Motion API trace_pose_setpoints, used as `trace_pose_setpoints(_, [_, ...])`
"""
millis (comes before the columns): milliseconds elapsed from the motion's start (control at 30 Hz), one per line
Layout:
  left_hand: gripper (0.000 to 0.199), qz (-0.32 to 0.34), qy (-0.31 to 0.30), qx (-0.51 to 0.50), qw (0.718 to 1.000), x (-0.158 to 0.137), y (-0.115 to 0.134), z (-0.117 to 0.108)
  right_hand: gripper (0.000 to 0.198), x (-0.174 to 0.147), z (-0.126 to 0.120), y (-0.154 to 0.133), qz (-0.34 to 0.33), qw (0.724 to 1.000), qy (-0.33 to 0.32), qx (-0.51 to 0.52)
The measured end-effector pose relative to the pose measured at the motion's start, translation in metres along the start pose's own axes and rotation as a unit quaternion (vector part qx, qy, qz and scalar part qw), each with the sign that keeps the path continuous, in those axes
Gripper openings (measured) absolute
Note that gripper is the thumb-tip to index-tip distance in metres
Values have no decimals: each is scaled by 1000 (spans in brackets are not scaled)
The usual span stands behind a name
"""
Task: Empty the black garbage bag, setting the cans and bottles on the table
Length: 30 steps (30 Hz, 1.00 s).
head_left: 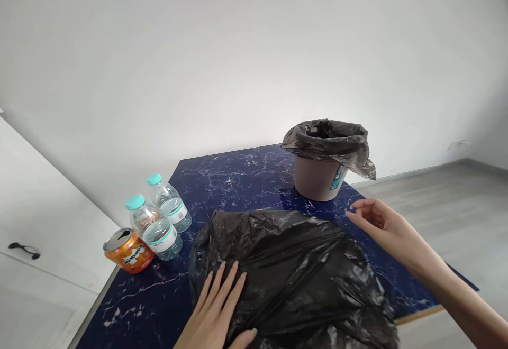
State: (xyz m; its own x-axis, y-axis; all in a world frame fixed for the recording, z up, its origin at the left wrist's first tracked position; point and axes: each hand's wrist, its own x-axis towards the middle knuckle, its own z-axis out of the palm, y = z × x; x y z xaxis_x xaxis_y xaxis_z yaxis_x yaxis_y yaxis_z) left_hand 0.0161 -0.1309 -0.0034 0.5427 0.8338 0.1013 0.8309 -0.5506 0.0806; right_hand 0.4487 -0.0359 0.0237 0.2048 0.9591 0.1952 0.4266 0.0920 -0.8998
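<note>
Black plastic bag (293,275) — glossy, wrinkled, opaque.

Head-worn view, facing forward and tilted down

Looking from above the near side of a dark-blue, white-veined, marble-patterned table (238,180), out toward a plain pale-grey wall (238,47) filling the upper part. Closest, along the bottom edge: a crumpled, shiny black plastic bag (293,280), with the wearer's bare left hand (210,314) cut off by the frame. Reaching in from the lower right: the wearer's bare right hand (381,221). Farther off, right of centre, seen slantwise from above: a round taupe plastic bin (313,177). Wide enough to include a white cabinet (35,291) at lower left and grey flooring (432,211) at right.
</note>
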Motion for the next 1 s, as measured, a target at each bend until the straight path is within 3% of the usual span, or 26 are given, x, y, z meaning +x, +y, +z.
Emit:
trace_pose_setpoints(133, [90, -53, 33, 17, 998, 0, -4, -12, 43, -21, 2, -21, -61, 993, 38, -91])
trace_pose_setpoints(300, [72, -84, 19, -18, 996, 26, 15, -17, 36, -46, 30, -51, -171, 967, -93, -167])
trace_pose_setpoints(467, [84, -106, -56, -39, 992, 44, 10, -4, 63, -70, 76, -28, -264, 899, -186, -295])
trace_pose_setpoints(600, [95, -88, -38, -29, 995, 38, -9, 5, 80, -86, 92, -1, -280, 873, -192, -350])
trace_pose_setpoints(767, [102, -64, 1, -11, 998, 25, -33, 9, 81, -87, 88, 18, -269, 871, -195, -361])
trace_pose_setpoints(900, [98, -86, -3, -11, 996, 21, -36, 6, 80, -88, 84, 18, -265, 876, -185, -357])
trace_pose_setpoints(1000, [82, -84, 28, -20, 996, 26, -25, -3, 79, -91, 83, 7, -279, 877, -171, -353])
